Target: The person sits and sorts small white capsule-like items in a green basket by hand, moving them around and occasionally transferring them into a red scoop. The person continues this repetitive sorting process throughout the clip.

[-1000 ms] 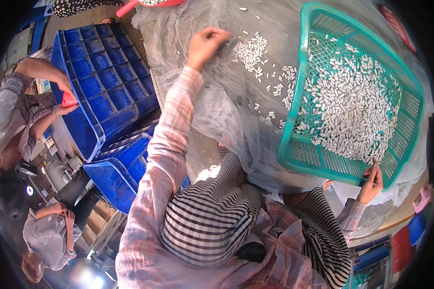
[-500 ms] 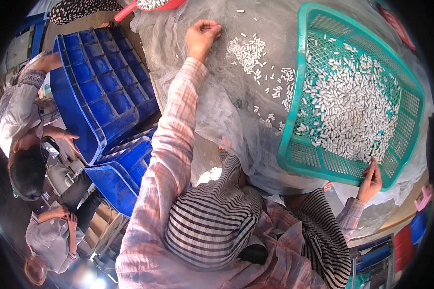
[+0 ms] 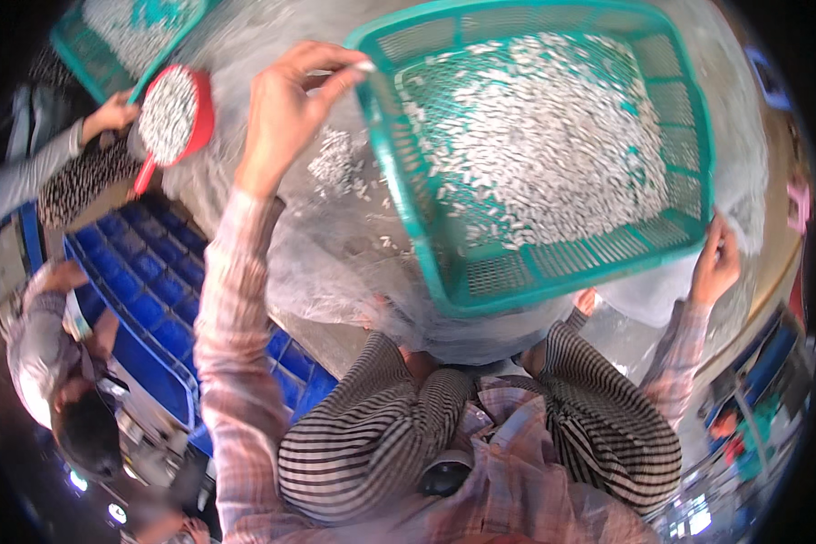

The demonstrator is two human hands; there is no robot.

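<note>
A green plastic mesh basket (image 3: pixel 440 281) sits before me with many small white oblong pieces (image 3: pixel 553 136) spread inside it. My left hand (image 3: pixel 286 113) is at its far left corner, thumb and fingers pinched together. A small white piece (image 3: pixel 365 66) shows at those fingertips. At the near right corner my right hand (image 3: pixel 716 267) is closed, its fingers bent on the basket's rim; part of the grip is blurred. More loose white pieces (image 3: pixel 335 165) lie in a small heap on clear plastic sheeting (image 3: pixel 331 245), left of the basket.
A red scoop (image 3: pixel 202 113) full of white pieces lies at the far left. Beside it another person's hand (image 3: pixel 113 116) reaches toward a second green basket (image 3: pixel 86 59). Blue compartment trays (image 3: pixel 168 317) stand to my left, near another person (image 3: pixel 59 354).
My view has shifted. My left hand has come from the sheeting left of the loose heap to the basket's left corner. My right hand stays by the near right corner. Another person's hand has appeared far left.
</note>
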